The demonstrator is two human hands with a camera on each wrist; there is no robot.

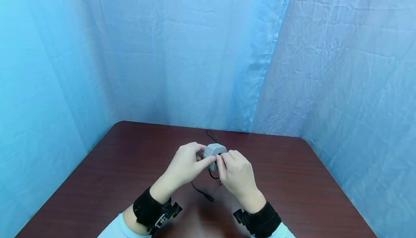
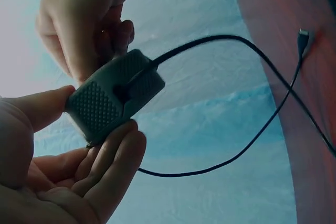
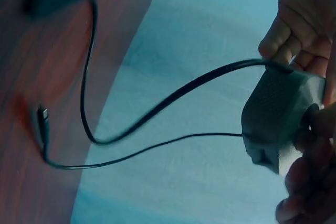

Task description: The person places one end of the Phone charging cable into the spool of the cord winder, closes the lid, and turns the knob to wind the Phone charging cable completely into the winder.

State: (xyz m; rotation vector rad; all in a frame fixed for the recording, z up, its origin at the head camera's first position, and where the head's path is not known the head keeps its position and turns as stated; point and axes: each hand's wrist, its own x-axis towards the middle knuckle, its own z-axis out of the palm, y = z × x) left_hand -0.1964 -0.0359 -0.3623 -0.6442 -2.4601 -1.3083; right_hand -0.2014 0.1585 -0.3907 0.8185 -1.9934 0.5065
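A small grey box-shaped block point(image 1: 212, 150) with textured sides is held up over the table. Black cables come out of it, a thicker one point(image 2: 210, 39) and a thinner one point(image 3: 173, 141). My left hand point(image 1: 185, 164) grips the block between thumb and fingers, as the left wrist view shows. At the block's near face, the curled fingers of my right hand point(image 1: 238, 173) pinch a small dark part point(image 3: 311, 113); the fingers hide most of it. A black connector point(image 1: 208, 197) ends one cable, and a small metal-tipped plug point(image 2: 303, 40) ends the thinner one.
The dark reddish-brown table point(image 1: 130, 180) spreads around both hands. A black cable loop point(image 1: 212, 136) shows beyond the block near the table's far edge. Light blue curtains point(image 1: 195, 57) hang behind and on both sides. Each wrist wears a black strap point(image 1: 147, 207) with a camera.
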